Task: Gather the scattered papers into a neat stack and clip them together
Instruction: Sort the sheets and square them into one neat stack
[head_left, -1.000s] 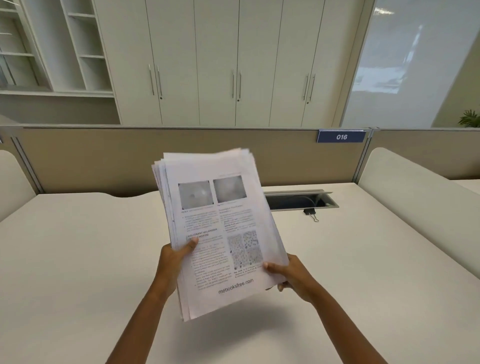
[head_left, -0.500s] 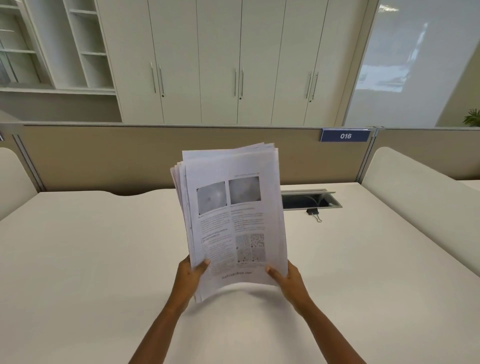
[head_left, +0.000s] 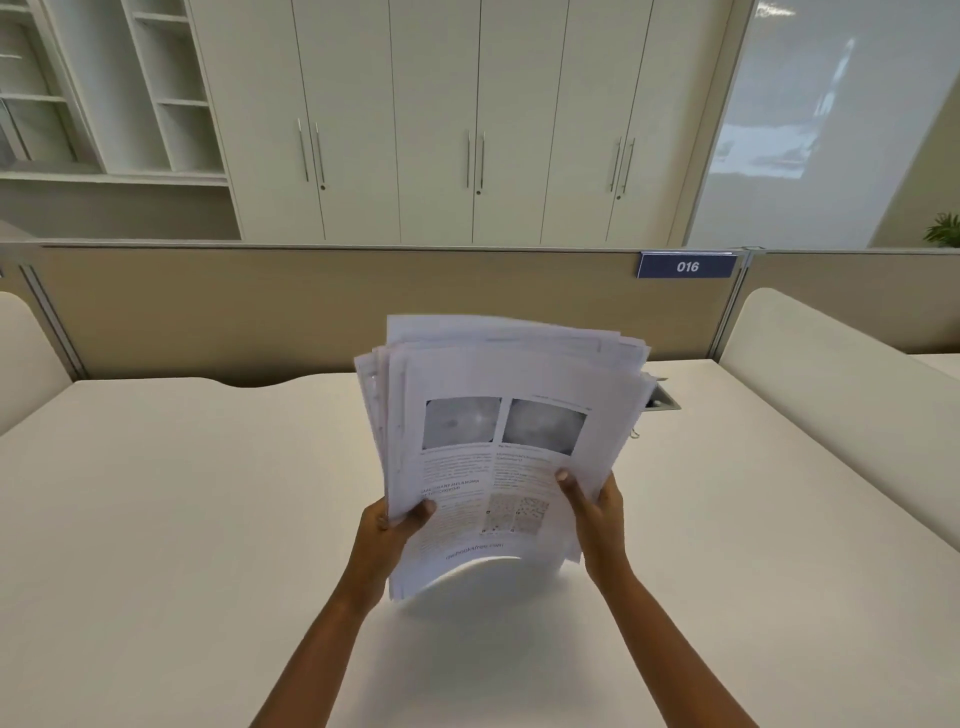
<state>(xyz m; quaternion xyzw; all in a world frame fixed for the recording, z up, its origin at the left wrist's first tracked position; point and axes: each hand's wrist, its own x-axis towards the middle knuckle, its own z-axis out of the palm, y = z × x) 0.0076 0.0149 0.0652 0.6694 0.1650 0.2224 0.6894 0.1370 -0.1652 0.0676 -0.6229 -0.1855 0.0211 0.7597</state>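
You're holding the paper stack (head_left: 498, 441) at centre frame, nearly upright, printed pg facing you. The sheets aren't squared: top edges are fanned and the bottom edge is bowed. Can't tell if that edge touches the desk.

Your left hand (head_left: 387, 535) grips the stack's lower left edge, thumb on the front pg, fingers behind. Your right hand (head_left: 597, 512) clamps the lower right edge the same way.

Containers: a recessed cable hatch (head_left: 664, 402) in the desk peeks out at the stack's right edge, mostly hidden, contents not visible. Just below it a bit of thin wire shows, prob. the binder clip (head_left: 632, 432); the rest is behind the sheets.

Surface: pale desk (head_left: 156, 519), w/ a tan partition (head_left: 260, 312) along its far side and a blue "016" tag (head_left: 687, 266) at its right end.

Room: cupboards (head_left: 467, 130) top centre, doors shut. Open shelf unit (head_left: 104, 93) upper left, glossy white panel (head_left: 831, 130) upper right, and a plant (head_left: 943, 228) at the far right edge.
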